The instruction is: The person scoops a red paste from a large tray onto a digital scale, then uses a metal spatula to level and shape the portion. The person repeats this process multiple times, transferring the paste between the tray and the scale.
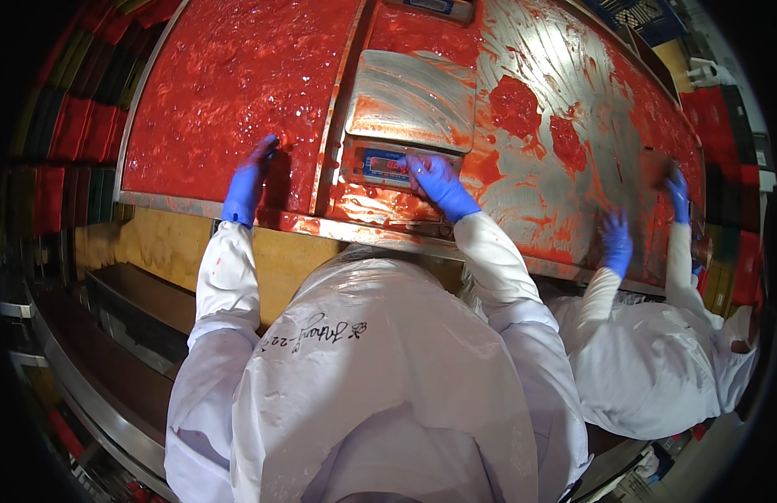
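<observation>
My left hand [249, 183], in a blue glove smeared red at the fingers, is held at the near edge of a wide metal tray [133, 147] full of wet, glossy red mass [237, 75]. Its fingers stretch forward and no held thing shows in them. My right hand [441, 183], gloved in blue too, has its fingers stretched over the display panel [385, 165] of a bench scale. Red smears streak the scale's metal weighing plate [413, 101], on which no item lies. I cannot tell whether the fingertips press the panel.
To my right, a co-worker's blue-gloved hands [616, 243] are blurred over a red-smeared steel table [531, 189]. Red clumps [515, 106] lie on it. A second scale [439, 7] stands farther back. Stacked red and dark crates [74, 130] line the left; a blue crate [644, 18] stands far right.
</observation>
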The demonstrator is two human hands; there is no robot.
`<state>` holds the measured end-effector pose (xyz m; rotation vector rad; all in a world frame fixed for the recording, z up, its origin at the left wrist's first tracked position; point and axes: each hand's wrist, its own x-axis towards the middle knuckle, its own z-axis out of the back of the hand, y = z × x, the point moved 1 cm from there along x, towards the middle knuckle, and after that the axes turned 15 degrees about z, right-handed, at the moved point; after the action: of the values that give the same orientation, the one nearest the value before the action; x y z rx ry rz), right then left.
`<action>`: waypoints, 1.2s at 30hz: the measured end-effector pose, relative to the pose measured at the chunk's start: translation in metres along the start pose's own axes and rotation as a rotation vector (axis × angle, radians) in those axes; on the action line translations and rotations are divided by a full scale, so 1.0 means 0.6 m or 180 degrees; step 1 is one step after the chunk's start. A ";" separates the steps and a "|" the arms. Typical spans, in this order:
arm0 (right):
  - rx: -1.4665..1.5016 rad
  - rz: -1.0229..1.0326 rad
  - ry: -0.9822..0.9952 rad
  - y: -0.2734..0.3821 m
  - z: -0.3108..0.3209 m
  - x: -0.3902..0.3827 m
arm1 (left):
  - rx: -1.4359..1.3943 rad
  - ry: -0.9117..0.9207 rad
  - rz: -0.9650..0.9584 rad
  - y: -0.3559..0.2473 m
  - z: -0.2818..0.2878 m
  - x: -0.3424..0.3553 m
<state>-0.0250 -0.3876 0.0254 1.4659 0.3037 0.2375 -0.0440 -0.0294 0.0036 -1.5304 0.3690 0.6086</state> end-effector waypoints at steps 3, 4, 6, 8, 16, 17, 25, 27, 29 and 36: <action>-0.0768 -0.0060 0.0742 -0.102 -0.008 -0.034 | 0.0064 0.0160 0.0039 -0.023 -0.013 -0.004; -0.0675 -0.0164 0.0688 -0.105 -0.008 -0.036 | 0.0005 0.0200 0.0118 -0.031 -0.017 -0.010; -0.0482 -0.0370 0.0594 -0.090 -0.011 -0.035 | 0.0715 0.0152 -0.0347 -0.017 0.000 -0.007; -0.0412 -0.0158 0.0341 -0.017 -0.015 0.002 | 0.0760 0.0079 -0.0339 0.000 0.007 -0.004; -0.0434 -0.0243 0.0457 -0.086 -0.023 -0.033 | 0.0323 0.0053 0.0139 -0.025 -0.020 -0.014; -0.0223 -0.0361 0.0307 -0.047 -0.017 -0.022 | 0.0331 0.0050 0.0005 -0.015 -0.011 -0.012; -0.0430 -0.0264 -0.0006 -0.078 -0.001 -0.079 | 0.0036 0.0293 0.0096 -0.016 -0.024 0.004; -0.0106 -0.0425 -0.0378 -0.095 0.021 -0.102 | 0.0301 0.0226 -0.0114 -0.029 -0.041 -0.008; 0.0587 -0.0407 -0.1158 -0.124 0.083 -0.119 | 0.1077 0.0183 -0.0535 -0.027 -0.048 -0.007; -0.2759 0.0309 -0.1828 -0.021 0.186 -0.089 | 0.3689 -0.0814 -0.3051 -0.094 -0.263 -0.002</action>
<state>-0.0370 -0.5115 0.0246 0.6362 -0.3171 0.0035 0.0112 -0.1817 0.0455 -0.3648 -0.2252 -0.2039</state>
